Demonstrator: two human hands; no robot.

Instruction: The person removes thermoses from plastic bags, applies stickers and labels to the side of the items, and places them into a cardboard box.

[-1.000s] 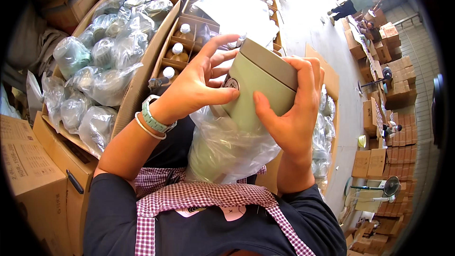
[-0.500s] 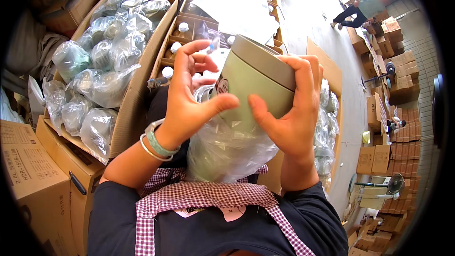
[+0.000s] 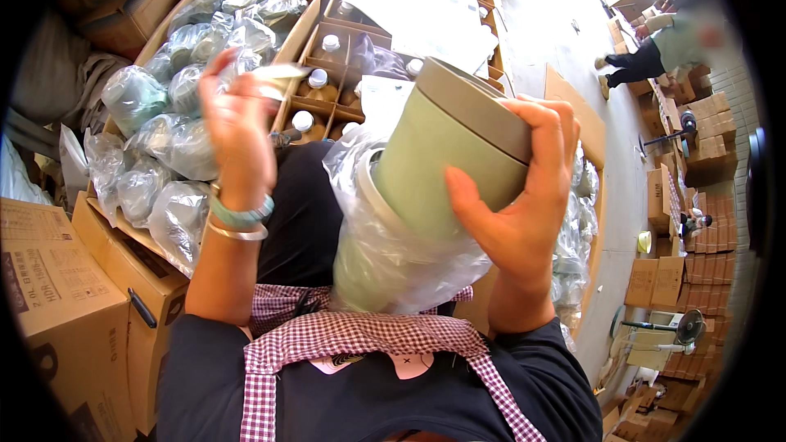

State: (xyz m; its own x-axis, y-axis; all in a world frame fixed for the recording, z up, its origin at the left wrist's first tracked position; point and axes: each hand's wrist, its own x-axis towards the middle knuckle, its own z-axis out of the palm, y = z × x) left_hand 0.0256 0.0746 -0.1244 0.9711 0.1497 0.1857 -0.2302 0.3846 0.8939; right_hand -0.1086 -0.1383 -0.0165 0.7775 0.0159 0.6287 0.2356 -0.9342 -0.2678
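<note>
My right hand (image 3: 524, 205) is closed round a pale green cylindrical container (image 3: 430, 147) with a grey-brown top, thumb on its front. The container tilts above my lap, inside or against a pale rimmed piece wrapped in a crumpled clear plastic bag (image 3: 393, 270). My left hand (image 3: 241, 131) is raised clear of it, over the carton of bagged items at left, smeared by motion. A blurred pale sliver (image 3: 282, 72) shows at its fingertips; I cannot tell whether they grip it.
Cartons of bagged items (image 3: 131, 102) and capped bottles (image 3: 319, 82), topped by white sheets (image 3: 417, 8), lie ahead. Closed boxes (image 3: 61, 278) stand at lower left, another bagged batch (image 3: 573, 229) at right. Beyond are a person (image 3: 655, 53), stacked boxes and a fan (image 3: 688, 326).
My left hand has left the container and swung up and left. The round label seen on the container's front no longer shows. The distant person has moved toward the right.
</note>
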